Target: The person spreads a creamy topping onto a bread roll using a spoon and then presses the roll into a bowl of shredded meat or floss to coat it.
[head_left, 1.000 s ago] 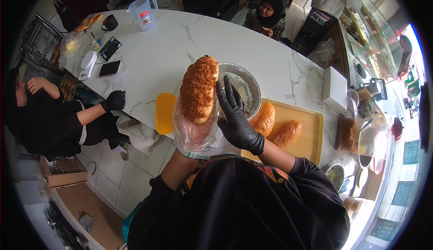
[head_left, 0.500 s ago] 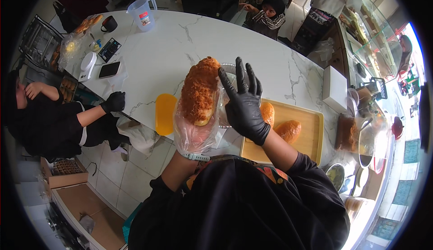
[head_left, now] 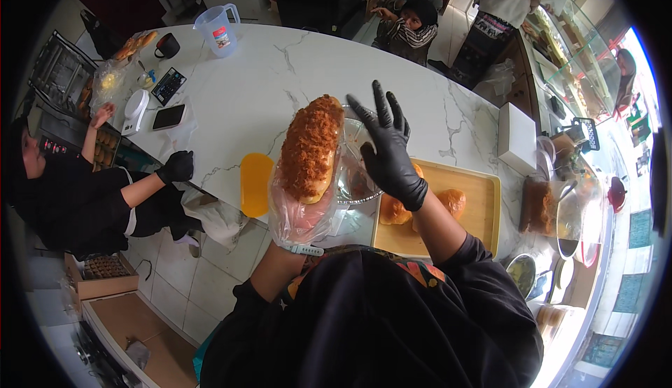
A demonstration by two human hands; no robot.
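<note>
A long bread roll coated with brown shreds rests in my left hand, which wears a clear plastic glove and is closed round its lower part. My right hand, in a black glove, is raised just right of the roll with fingers spread and nothing in them. Beneath it lies a round foil tray, partly hidden by the hand and the roll. Several plain glazed buns sit on a wooden-looking tray to the right, some behind my right forearm. A yellow plastic scraper lies left of the roll.
On the marble-patterned table stand a clear jug, a dark mug, a phone, a calculator and a white scale. A white box is at the right. A co-worker's black-gloved hand rests at the left edge.
My right hand has drawn slightly away from the roll, uncovering more of the foil tray. The roll has tilted a little. The co-worker's other hand has moved away from the face.
</note>
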